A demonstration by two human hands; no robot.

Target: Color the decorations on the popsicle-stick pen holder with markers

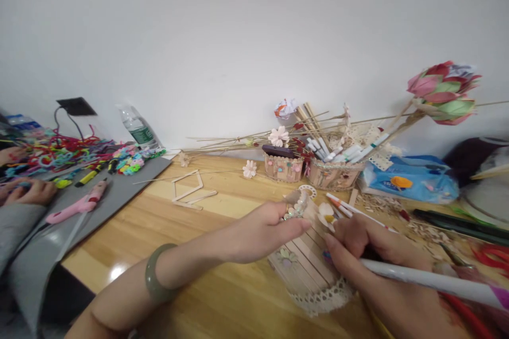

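In the head view, a craft panel (313, 257) of pale wooden sticks lies tilted on the table. White lace runs along its near edge, and small flowers decorate its face. My left hand (265, 230), with a green bangle on the wrist, grips the panel's upper end, its thumb across the sticks by a beaded trim; some fingertips are hidden. Closed around a white marker (433, 278) with a purple end is my right hand (377, 254), close over the panel's right side. The marker's tip is hidden by the fingers.
Behind the panel stand two decorated stick baskets (284, 168) with markers and flowers. A blue packet (417, 177) and wood shavings (382, 204) lie to the right. At left are a pink glue gun (77, 204), a bottle (137, 126), pipe cleaners and another person's hand (34, 192).
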